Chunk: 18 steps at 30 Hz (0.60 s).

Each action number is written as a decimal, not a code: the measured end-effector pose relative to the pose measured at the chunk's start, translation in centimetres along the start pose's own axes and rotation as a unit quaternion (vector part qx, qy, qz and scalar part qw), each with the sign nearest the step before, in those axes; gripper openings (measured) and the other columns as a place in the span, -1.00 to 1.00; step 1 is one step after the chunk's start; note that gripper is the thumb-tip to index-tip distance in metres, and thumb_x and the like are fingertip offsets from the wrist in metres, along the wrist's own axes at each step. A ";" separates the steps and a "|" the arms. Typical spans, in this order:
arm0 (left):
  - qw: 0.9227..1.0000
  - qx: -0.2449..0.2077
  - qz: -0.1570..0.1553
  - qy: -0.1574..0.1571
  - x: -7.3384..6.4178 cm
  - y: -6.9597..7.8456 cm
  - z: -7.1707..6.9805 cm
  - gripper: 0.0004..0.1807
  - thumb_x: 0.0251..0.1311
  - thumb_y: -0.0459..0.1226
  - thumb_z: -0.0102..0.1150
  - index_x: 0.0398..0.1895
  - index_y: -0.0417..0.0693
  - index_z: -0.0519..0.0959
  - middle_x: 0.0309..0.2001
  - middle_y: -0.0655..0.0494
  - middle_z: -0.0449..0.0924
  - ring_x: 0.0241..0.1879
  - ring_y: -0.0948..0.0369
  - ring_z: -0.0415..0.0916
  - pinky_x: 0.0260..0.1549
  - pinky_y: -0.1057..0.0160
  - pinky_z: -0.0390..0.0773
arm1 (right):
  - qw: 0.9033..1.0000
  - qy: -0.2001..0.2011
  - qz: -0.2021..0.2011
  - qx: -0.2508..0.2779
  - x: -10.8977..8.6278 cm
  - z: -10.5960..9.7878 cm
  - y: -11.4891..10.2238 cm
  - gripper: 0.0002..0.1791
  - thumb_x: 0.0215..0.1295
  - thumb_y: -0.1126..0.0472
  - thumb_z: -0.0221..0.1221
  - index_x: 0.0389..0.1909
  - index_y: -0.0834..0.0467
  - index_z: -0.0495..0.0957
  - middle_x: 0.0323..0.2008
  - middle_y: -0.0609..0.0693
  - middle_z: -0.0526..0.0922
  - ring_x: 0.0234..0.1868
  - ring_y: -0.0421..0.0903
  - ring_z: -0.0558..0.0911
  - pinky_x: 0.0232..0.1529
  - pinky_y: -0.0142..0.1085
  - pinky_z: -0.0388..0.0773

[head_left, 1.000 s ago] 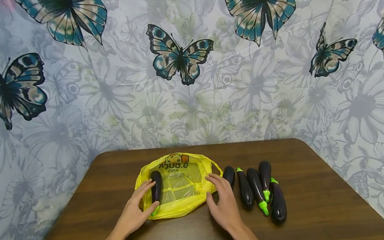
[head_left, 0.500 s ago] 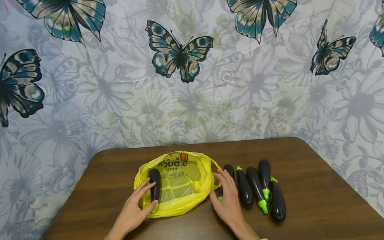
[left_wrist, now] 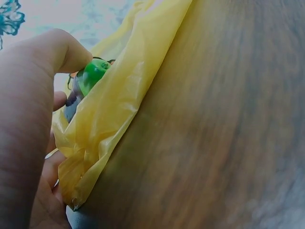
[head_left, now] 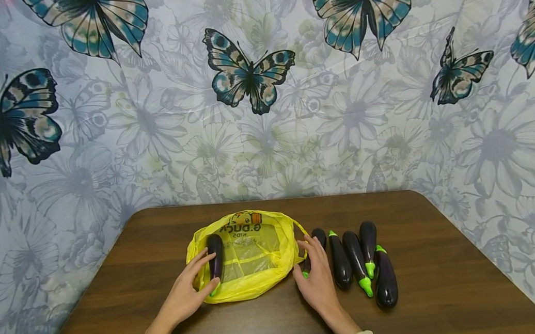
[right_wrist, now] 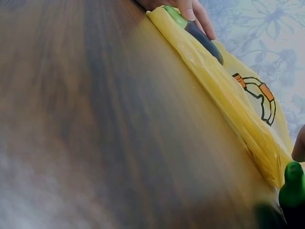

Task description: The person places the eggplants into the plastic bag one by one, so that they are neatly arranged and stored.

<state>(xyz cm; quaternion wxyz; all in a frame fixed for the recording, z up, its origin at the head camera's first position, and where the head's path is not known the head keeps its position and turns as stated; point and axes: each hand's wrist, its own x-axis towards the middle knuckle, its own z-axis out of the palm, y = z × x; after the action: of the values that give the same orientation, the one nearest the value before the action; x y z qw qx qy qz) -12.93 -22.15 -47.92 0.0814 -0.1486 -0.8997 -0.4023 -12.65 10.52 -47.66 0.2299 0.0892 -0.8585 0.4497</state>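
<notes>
A yellow plastic bag (head_left: 250, 291) lies with its mouth open on the table. Inside it, at the left, is an eggplant (head_left: 216, 264) with a green stem end (left_wrist: 93, 75). My left hand (head_left: 180, 300) holds this eggplant at the bag's left rim, thumb by the stem and fingers along the far part. Beside the bag's right edge, my right hand (head_left: 320, 285) is over another eggplant (head_left: 319, 237), partly hidden beneath its fingers. The right thumb and fingers are spread and only lightly bent; whether they touch that eggplant is unclear.
Several more eggplants, among them a nearby one (head_left: 341, 263) and the rightmost one (head_left: 386, 280), lie right of my right hand. The brown wooden table (head_left: 443, 279) ends at a wall covering (head_left: 267, 156) with butterflies.
My right hand has shifted slightly right, from the bag's right rim to the eggplant beside it. The left hand and its eggplant have stayed in place.
</notes>
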 end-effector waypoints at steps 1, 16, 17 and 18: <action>1.000 0.000 -0.001 -0.001 0.0 0.0 0.0 -0.33 0.36 -0.05 0.33 0.50 0.06 0.41 0.59 -0.13 0.16 0.51 -0.32 0.15 0.27 -0.46 0.32 | 1.000 -0.002 0.002 -0.002 0.0 0.0 0.0 -0.45 0.26 0.45 0.27 0.29 0.28 0.48 0.49 0.19 0.32 0.60 0.27 0.10 0.46 0.30 0.21; 1.000 0.005 -0.017 -0.005 0.8 0.5 0.2 -0.33 0.36 -0.04 0.32 0.50 0.07 0.40 0.58 -0.13 0.17 0.50 -0.32 0.17 0.27 -0.42 0.37 | 1.000 -0.017 0.001 -0.011 1.1 -0.4 0.8 -0.45 0.23 0.45 0.28 0.28 0.29 0.49 0.50 0.26 0.29 0.60 0.30 0.10 0.46 0.31 0.21; 1.000 0.005 -0.019 -0.006 0.8 0.6 0.2 -0.32 0.36 -0.04 0.32 0.50 0.08 0.40 0.58 -0.13 0.17 0.50 -0.32 0.17 0.27 -0.42 0.37 | 1.000 -0.018 0.001 -0.012 1.2 -0.5 0.9 -0.44 0.23 0.44 0.28 0.28 0.29 0.49 0.51 0.26 0.29 0.60 0.30 0.10 0.45 0.31 0.21; 1.000 0.005 -0.021 -0.007 0.9 0.6 0.2 -0.32 0.36 -0.04 0.32 0.50 0.08 0.40 0.59 -0.13 0.17 0.50 -0.31 0.17 0.27 -0.41 0.38 | 1.000 -0.019 0.001 -0.012 1.2 -0.5 1.0 -0.44 0.23 0.44 0.28 0.28 0.29 0.49 0.51 0.27 0.28 0.60 0.31 0.10 0.45 0.32 0.21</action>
<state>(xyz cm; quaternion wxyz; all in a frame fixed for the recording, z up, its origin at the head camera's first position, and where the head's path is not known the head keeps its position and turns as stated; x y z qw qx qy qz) -13.57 -21.44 -47.43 0.0677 -0.1323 -0.9052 -0.3982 -13.93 11.59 -47.52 0.2144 0.0938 -0.8679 0.4381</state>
